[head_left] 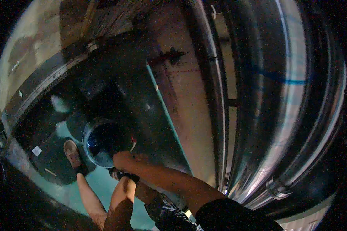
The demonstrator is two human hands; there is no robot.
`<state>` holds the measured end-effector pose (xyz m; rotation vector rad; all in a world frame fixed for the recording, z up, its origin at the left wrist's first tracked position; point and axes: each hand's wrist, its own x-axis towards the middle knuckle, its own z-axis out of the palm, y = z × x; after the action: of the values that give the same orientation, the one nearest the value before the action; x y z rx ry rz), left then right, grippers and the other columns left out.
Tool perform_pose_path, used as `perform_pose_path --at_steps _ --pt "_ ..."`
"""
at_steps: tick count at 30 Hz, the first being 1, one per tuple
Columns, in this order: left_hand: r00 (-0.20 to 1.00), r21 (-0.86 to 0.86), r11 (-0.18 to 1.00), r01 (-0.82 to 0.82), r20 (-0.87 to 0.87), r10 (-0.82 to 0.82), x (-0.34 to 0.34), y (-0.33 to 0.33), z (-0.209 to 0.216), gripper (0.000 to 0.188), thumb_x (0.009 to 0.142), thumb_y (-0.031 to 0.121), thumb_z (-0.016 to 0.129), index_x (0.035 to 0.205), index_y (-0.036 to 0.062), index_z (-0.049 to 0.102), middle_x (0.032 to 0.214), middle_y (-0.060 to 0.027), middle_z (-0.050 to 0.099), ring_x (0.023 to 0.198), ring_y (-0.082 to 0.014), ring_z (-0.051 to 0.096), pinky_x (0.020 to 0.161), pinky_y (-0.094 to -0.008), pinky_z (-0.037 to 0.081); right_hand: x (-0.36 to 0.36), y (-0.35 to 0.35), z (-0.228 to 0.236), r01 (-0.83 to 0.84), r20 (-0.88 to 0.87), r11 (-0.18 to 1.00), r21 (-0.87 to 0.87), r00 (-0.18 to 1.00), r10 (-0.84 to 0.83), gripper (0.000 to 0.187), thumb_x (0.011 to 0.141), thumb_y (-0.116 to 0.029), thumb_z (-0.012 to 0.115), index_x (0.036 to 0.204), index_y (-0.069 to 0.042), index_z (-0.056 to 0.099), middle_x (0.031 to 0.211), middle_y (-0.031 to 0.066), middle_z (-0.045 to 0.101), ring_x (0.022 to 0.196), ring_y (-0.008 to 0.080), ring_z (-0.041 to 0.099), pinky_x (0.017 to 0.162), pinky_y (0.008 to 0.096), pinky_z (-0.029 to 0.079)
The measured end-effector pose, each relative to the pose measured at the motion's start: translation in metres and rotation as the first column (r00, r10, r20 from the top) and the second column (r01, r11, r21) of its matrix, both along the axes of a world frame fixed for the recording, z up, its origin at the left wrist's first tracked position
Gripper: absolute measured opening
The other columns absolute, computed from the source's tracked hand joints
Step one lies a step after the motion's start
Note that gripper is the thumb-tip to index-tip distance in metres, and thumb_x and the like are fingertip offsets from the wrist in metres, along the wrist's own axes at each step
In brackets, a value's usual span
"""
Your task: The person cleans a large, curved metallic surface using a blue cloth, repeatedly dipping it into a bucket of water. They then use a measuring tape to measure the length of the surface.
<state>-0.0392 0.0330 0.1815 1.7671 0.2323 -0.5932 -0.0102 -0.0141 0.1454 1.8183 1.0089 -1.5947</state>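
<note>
Dim teal floor (pixel 73 197) lies under the round bucket (pixel 99 158) left of centre, with my right hand (pixel 124 161) and left hand (pixel 115 174) by its lower-right rim, grips unclear, probably steadying it, the next move calling for balance, shiny metalwork (pixel 287 107) at right.

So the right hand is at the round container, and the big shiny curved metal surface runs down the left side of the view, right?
Not quite: in the head view, the big shiny curved metal surface runs down the right side. The right hand is at the round container.
</note>
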Motion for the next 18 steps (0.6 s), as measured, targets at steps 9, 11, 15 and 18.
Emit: perform_pose_path --at_steps 9,11,15,18 --pt "0.772 0.087 0.789 0.608 0.168 -0.613 -0.007 -0.024 0.067 0.03 0.085 0.017 0.039 0.112 0.0115 0.052 0.12 -0.011 0.047 0.112 -0.0267 0.043 0.094 -0.0397 0.034 0.032 -0.021 0.028 0.543 -0.206 0.82 0.179 0.836 -0.509 0.035 0.078 -0.036 0.054 0.08 -0.003 0.063 0.074 0.0137 0.063 0.064 0.0276 0.061 0.058 0.0395 0.048" --pt "0.568 0.523 0.846 0.1 0.668 -0.48 -0.044 -0.021 0.06 0.032 0.073 0.017 0.05 0.104 0.0131 0.055 0.11 -0.0089 0.051 0.109 -0.0258 0.044 0.094 -0.0409 0.034 0.052 -0.021 0.052 0.591 -0.236 0.719 0.365 0.806 -0.543 0.047 0.08 -0.049 0.051 0.075 -0.003 0.061 0.072 0.0113 0.062 0.061 0.0226 0.059 0.056 0.0344 0.046" --pt "0.76 0.294 0.854 -0.429 0.629 0.164 -0.066 0.016 0.154 0.035 0.064 0.009 0.062 0.098 0.0084 0.053 0.104 -0.0147 0.049 0.103 -0.0313 0.046 0.087 -0.0391 0.04 0.07 -0.015 0.162 0.91 -0.347 0.227 0.347 0.35 -0.87 0.035 0.083 -0.039 0.054 0.085 -0.005 0.059 0.079 0.0067 0.061 0.077 0.0161 0.057 0.068 0.0271 0.044" --pt "0.636 0.025 0.706 -0.707 0.459 0.62 -0.055 0.027 0.195 0.037 0.061 0.003 0.064 0.094 0.0031 0.048 0.102 -0.0169 0.047 0.095 -0.0383 0.046 0.079 -0.0389 0.042 0.071 -0.046 0.189 0.831 -0.451 -0.07 0.552 0.228 -0.863 0.047 0.083 -0.034 0.055 0.116 -0.003 0.041 0.106 0.0103 0.052 0.103 0.0228 0.048 0.088 0.0323 0.039"
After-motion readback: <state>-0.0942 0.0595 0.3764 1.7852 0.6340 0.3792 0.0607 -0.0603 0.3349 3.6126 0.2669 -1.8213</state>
